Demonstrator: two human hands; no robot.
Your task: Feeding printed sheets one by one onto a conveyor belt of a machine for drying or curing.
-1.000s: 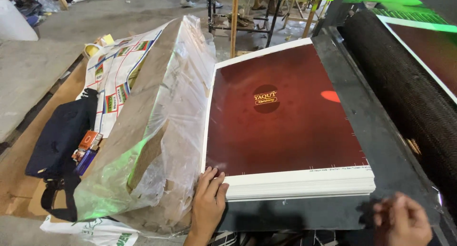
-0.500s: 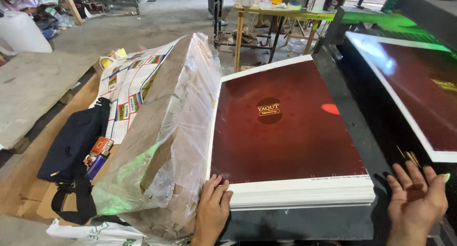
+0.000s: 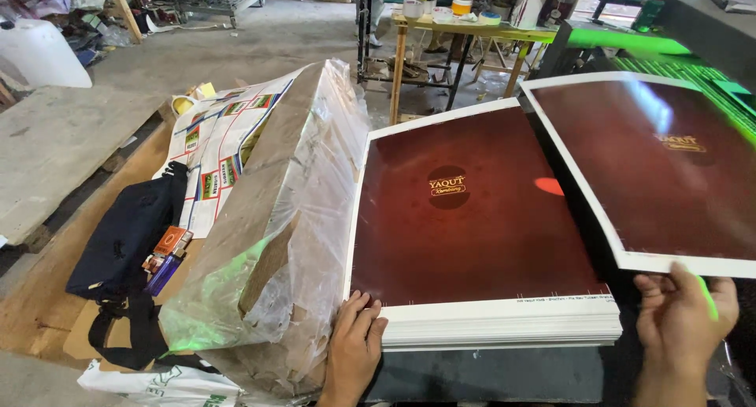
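loose sheet [image 3: 661, 171]: right side cut off | right hand [image 3: 683, 316]: fingers under sheet

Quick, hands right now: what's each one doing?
Left hand: open, fingers resting on the near corner of the sheet stack.
Right hand: closed on the near edge of a loose sheet.

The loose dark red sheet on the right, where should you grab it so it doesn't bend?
Probably along the white border of the loose sheet. The right hand already has a grip on its near edge from below. The sheet is wide and thin, so a second hold on the left border, beside the stack of sheets, would likely steady it.
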